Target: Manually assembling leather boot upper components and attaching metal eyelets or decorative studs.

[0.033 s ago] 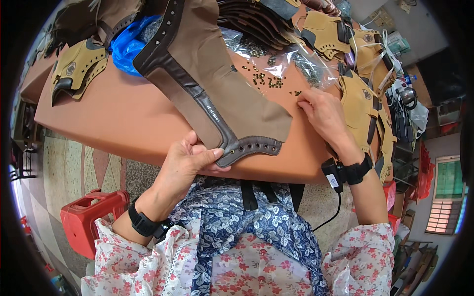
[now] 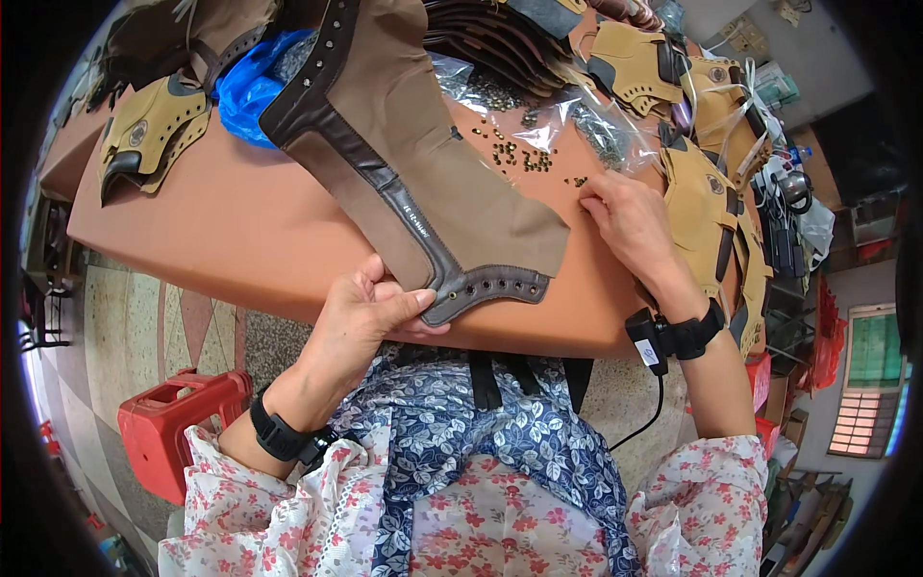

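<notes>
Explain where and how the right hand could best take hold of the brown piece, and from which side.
Probably by the free right end of the dark eyelet strip, pinched from the right: the brown piece is thin, that end is narrow, the left hand holds near the strip's left end, and the right hand is on that side.

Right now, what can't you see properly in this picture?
In the head view:
Right hand: its own curl hides whether it holds anything.
Brown piece: far end cut off by the top edge.
Blue bag: partly hidden behind the brown piece.
Small metal bits: too tiny to count.
</notes>
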The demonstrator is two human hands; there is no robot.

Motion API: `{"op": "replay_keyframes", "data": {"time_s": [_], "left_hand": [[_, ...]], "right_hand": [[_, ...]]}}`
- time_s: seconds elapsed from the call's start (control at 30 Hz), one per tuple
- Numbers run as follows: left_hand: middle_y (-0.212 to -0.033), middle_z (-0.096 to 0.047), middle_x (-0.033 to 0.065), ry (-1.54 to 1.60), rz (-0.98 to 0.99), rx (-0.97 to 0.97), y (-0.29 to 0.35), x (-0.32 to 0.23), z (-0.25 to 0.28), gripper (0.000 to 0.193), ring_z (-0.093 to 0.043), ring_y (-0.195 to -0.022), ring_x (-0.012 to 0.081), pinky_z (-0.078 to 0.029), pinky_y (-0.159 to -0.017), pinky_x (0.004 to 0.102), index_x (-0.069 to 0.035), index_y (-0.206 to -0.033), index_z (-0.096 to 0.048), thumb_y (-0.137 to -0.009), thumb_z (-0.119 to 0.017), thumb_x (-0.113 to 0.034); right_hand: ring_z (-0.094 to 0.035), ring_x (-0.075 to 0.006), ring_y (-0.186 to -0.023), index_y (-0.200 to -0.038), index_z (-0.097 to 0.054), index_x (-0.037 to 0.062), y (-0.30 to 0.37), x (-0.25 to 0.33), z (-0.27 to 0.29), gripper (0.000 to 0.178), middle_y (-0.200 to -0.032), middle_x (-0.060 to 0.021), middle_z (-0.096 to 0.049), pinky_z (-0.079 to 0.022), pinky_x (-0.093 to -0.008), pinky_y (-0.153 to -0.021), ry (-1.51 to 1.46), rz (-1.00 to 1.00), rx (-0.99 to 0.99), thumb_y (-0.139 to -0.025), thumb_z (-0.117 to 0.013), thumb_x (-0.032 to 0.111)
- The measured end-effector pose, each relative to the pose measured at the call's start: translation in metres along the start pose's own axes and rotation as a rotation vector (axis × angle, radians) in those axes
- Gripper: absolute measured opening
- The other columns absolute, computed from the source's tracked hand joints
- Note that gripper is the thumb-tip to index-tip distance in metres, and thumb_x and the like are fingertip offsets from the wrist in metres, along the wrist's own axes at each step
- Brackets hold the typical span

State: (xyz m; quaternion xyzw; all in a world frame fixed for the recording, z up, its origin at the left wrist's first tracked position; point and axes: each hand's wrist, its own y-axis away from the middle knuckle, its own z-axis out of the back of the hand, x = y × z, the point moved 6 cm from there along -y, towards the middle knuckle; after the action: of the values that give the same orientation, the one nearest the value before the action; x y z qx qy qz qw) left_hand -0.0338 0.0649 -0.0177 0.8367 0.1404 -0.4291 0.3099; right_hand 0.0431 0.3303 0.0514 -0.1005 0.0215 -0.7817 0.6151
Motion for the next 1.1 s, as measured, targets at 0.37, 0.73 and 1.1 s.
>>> {"op": "replay_keyframes", "data": {"time_s": [0.37, 0.73, 1.1], "left_hand": [[-0.091, -0.070, 0.0132, -0.015, 0.005, 0.007, 0.000, 0.002, 0.002, 0.035, -0.071, -0.078, 0.0201, -0.060, -0.074, 0.0316, 0.003, -0.120, -0.047, -0.091, -0.064, -0.008], [-0.090, -0.070, 0.0144, -0.014, -0.008, 0.005, 0.000, 0.000, 0.001, 0.033, -0.071, -0.077, 0.0211, -0.060, -0.073, 0.0308, 0.004, -0.117, -0.047, -0.091, -0.063, -0.007], [-0.089, -0.070, 0.0144, -0.011, -0.002, -0.003, 0.001, -0.001, 0.000, 0.032, -0.071, -0.077, 0.0216, -0.060, -0.073, 0.0312, 0.004, -0.116, -0.047, -0.091, -0.063, -0.007]], "right_hand": [[-0.062, -0.0357, -0.082, -0.086, -0.066, -0.0022, 0.022, -0.023, -0.001, 0.009, -0.085, -0.0166, -0.063, -0.049, -0.0410, -0.072, -0.298, -0.186, -0.080, -0.081, -0.066, 0.006], [-0.063, -0.0349, -0.079, -0.085, -0.067, 0.0007, 0.017, -0.006, 0.001, 0.010, -0.084, -0.0141, -0.063, -0.049, -0.0422, -0.070, -0.159, -0.115, -0.101, -0.082, -0.067, 0.011], [-0.061, -0.0352, -0.080, -0.084, -0.064, 0.0003, 0.019, -0.008, -0.006, 0.007, -0.085, -0.0147, -0.061, -0.049, -0.0414, -0.070, -0.221, -0.125, -0.142, -0.083, -0.066, 0.007]]}}
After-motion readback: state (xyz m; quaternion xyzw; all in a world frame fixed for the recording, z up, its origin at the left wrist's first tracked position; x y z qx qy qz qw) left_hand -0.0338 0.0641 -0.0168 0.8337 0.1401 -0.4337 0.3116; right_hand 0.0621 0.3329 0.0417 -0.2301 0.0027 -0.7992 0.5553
